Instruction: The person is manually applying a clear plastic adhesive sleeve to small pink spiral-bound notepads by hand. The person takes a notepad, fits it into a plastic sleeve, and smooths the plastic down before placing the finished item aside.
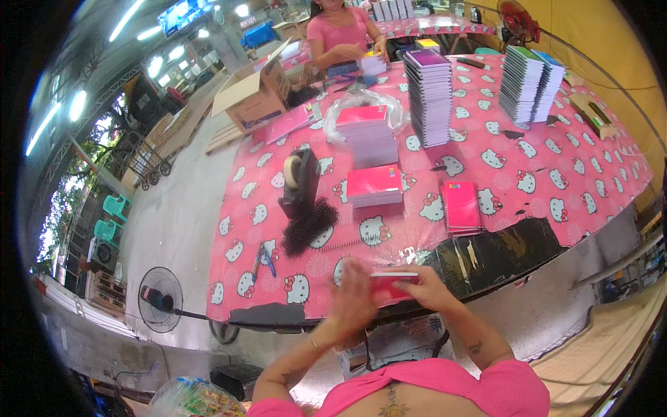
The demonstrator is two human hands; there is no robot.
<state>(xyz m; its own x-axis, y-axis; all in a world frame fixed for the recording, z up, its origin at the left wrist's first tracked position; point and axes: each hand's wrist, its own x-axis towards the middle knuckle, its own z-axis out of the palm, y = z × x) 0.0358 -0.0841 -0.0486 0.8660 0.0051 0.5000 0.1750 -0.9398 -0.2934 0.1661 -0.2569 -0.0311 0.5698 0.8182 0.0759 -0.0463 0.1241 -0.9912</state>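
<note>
At the table's near edge, my right hand (427, 287) grips a red notebook (393, 295) by its right end, thumb on top. My left hand (352, 299) is at the notebook's left end, its fingers smeared by motion. Just beyond my hands a thin spiral coil (345, 243) lies on the table, beside a tangled pile of black coils (310, 226). A low stack of red notebooks (375, 184) stands farther back. To the right lies a red spiral-bound notebook (462, 208). Blue-handled pliers (266, 260) rest on the left.
A black tape dispenser (300, 182) stands left of the stacks. Tall notebook stacks (429, 104) (520, 87) rise at the back, near a cardboard box (251, 97). Across the table another person (345, 35) handles notebooks. A fan (160, 297) stands at the lower left.
</note>
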